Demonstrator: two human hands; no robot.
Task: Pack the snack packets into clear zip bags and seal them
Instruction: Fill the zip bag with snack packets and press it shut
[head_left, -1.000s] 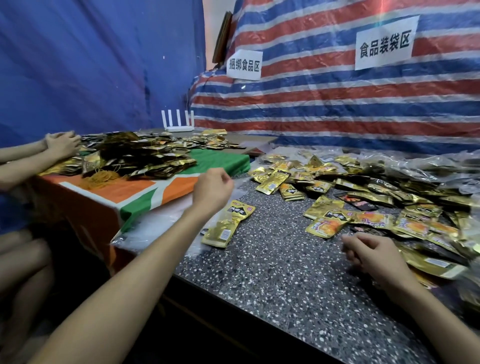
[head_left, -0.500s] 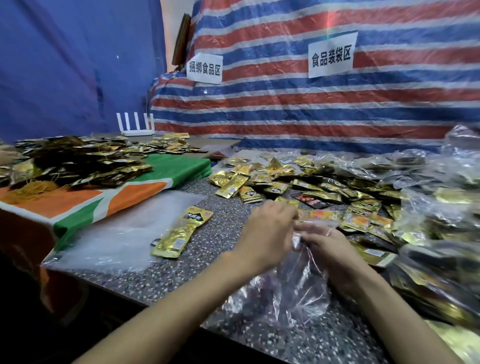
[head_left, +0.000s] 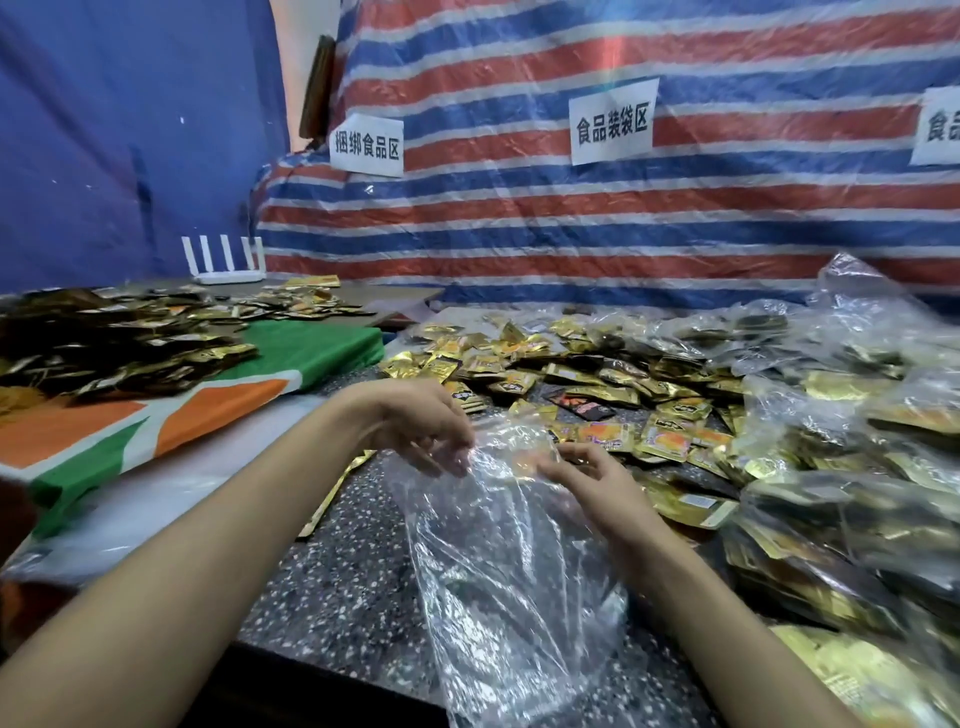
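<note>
Striped tarp (head_left: 571, 234) hangs well beyond both hands. Speckled counter (head_left: 332, 597) lies under them. Green-and-orange cloth (head_left: 156, 426) is left of the left hand, with a heap of dark-gold packets on it. Loose snack packets (head_left: 566, 374) are heaped just beyond both hands and spread out to the right. Filled clear bags (head_left: 831, 525) are stacked right of the right hand. Clear zip bag (head_left: 509, 582) is held between the hands, crumpled, trailing from them toward the near counter edge; the counter shows through it. Left hand (head_left: 421, 426): fingers curled, pinching the bag's top edge, left side. Right hand (head_left: 597, 483): fingers curled, gripping the film on the right side. White router (head_left: 223, 260) is far beyond the left hand.
</note>
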